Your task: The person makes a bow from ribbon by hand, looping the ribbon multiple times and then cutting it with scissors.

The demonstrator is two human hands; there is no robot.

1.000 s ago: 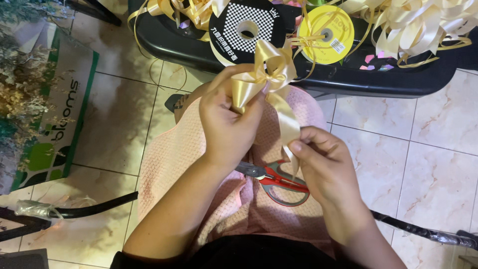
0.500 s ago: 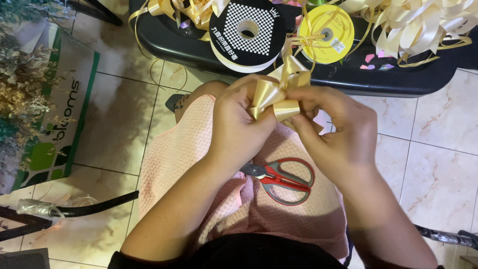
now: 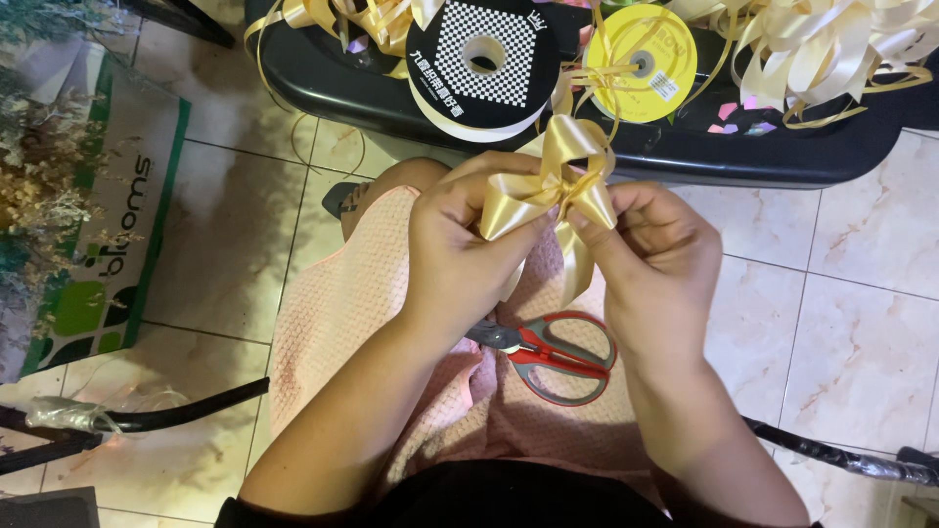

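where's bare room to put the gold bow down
Free: pink cloth on the lap left of the left hand, and the tile floor right of the right hand. Crowded: the black tray, and by the red scissors.

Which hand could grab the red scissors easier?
Probably the right hand: the scissors lie on the lap just under its wrist, handles toward it. The left hand pinches the gold bow.

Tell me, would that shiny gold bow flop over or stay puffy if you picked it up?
The gold bow would probably stay puffy: its loops hold rounded shapes between the left hand and right hand. It looks light, being only thin ribbon. Its glossy surface may be slippery, and a hard squeeze would likely crease the loops. The loose tail hanging below seems floppy.
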